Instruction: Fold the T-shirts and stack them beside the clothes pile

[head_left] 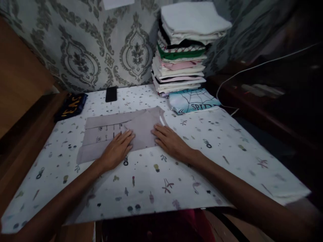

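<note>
A greyish-mauve shirt (pixel 143 126) lies partly folded on the patterned white cloth, its sides turned inward and dark printed lettering showing on the left part. My left hand (pixel 117 148) rests flat on the near side of the shirt, close to the print, fingers stretched out. On the shirt's right end, by the neckline, my right hand (pixel 170 139) lies with its fingers extended. Both palms face down, and neither hand grips the fabric.
A tall stack of folded clothes (pixel 179 72) stands at the back right. Before it lies a blue shirt with a web print (pixel 194 101). A black phone (pixel 111 94) and a dark folded garment (pixel 72 106) are at the back left. A white cable (pixel 252 68) hangs at right.
</note>
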A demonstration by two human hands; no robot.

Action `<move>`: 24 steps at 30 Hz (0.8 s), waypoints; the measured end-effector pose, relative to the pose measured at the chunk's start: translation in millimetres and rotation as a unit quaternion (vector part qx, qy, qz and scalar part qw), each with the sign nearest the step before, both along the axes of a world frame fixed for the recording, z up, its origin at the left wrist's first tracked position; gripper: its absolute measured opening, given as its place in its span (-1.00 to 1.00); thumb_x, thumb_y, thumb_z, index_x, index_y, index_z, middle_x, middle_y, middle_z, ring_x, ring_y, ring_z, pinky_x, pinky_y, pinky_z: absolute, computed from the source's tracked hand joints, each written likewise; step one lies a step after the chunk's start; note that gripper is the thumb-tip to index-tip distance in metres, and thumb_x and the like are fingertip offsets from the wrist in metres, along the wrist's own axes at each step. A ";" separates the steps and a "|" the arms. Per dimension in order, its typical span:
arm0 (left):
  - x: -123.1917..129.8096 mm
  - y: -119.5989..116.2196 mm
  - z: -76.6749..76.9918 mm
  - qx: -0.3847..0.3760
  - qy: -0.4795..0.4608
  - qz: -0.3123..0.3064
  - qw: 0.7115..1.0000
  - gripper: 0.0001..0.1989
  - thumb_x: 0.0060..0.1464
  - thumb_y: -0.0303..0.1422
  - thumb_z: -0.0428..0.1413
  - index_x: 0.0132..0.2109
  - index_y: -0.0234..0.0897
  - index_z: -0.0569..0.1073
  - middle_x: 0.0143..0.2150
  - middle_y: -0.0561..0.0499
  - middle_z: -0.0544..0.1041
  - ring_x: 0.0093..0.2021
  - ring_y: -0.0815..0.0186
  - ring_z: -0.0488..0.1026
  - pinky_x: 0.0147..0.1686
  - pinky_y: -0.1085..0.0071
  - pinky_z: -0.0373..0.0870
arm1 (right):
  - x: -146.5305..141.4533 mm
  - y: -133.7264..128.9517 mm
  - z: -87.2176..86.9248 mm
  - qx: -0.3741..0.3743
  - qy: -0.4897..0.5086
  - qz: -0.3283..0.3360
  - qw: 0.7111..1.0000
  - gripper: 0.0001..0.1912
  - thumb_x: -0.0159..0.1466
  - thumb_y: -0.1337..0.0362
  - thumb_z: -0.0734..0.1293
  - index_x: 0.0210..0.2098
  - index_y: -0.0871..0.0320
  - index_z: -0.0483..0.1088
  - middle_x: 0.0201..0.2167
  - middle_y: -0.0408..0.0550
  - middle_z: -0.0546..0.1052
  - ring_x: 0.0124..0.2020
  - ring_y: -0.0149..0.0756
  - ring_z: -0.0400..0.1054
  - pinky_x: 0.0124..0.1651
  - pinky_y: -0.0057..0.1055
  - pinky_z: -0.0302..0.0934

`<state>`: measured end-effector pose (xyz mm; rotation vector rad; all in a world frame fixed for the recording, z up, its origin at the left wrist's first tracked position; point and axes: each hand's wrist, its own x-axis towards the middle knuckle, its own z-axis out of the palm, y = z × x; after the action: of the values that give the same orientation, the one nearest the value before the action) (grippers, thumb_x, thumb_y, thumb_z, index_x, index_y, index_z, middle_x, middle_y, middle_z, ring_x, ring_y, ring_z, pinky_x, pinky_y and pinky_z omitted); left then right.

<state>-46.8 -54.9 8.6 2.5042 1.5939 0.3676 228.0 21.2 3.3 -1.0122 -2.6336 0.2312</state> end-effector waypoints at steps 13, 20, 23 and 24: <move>-0.8 -5.9 -3.4 0.061 -0.031 -0.003 0.998 -0.57 0.38 -0.20 -0.15 0.31 -0.14 0.24 0.41 -0.11 0.23 0.37 0.09 0.22 0.32 0.01 0.22 | 60.4 -22.7 25.8 -0.090 0.189 -0.216 0.954 -0.74 0.37 0.23 0.14 -0.19 0.12 0.44 -0.20 0.03 0.52 -0.17 -0.17 0.42 -0.11 -0.27 0.32; 37.4 8.5 17.8 0.035 -0.097 -0.061 0.993 -0.68 0.39 -0.24 -0.14 0.15 -0.18 0.36 0.29 -0.14 0.38 0.25 0.15 0.37 0.20 0.11 0.40 | 46.5 -23.9 16.3 -0.132 0.102 -0.209 0.964 -0.95 0.30 0.31 0.28 -0.28 0.13 0.38 -0.23 -0.02 0.46 -0.22 -0.24 0.36 -0.16 -0.35 0.25; 56.7 20.6 18.0 0.006 -0.106 -0.112 0.988 -0.72 0.38 -0.29 -0.15 0.04 -0.19 0.40 0.27 -0.14 0.39 0.24 0.16 0.37 0.18 0.12 0.41 | 49.8 -22.4 15.7 -0.135 0.117 -0.185 0.966 -0.91 0.30 0.38 0.24 -0.32 0.14 0.37 -0.26 -0.02 0.44 -0.23 -0.25 0.35 -0.16 -0.36 0.23; 60.5 24.3 15.7 -0.003 -0.106 -0.125 0.986 -0.74 0.37 -0.33 -0.15 -0.01 -0.20 0.41 0.27 -0.14 0.38 0.25 0.16 0.36 0.19 0.12 0.40 | 51.5 -21.6 15.7 -0.135 0.126 -0.181 0.966 -0.90 0.30 0.40 0.23 -0.33 0.14 0.35 -0.27 -0.03 0.44 -0.24 -0.26 0.34 -0.17 -0.37 0.22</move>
<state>13.7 -30.6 24.3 2.5220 1.1840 0.5719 279.5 -0.4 19.0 -1.4251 -2.1807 0.6015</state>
